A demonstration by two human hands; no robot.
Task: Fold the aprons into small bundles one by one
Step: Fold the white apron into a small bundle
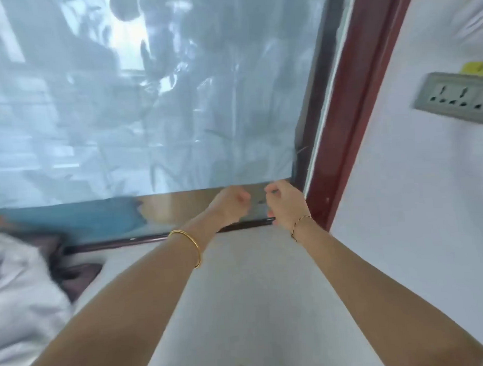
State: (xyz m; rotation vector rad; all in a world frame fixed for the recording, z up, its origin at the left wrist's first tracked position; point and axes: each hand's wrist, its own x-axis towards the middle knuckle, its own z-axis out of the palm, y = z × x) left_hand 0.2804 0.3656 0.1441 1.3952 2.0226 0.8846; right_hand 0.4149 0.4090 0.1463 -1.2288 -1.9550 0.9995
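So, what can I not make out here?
Head view:
- Behind the translucent sheet: only dim shapes show through it.
- Whether the left hand and right hand pinch its lower edge: both curled and blurred.
- White cloth pile: blurred, cut by the left edge.
- Wall socket: cut by the right edge.

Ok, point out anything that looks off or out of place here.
Nothing broken or spilled. The translucent apron is heavily creased, its lower edge slanting up toward the left hand and right hand; blur hides whether they grip it. White cloth lies rumpled at left.
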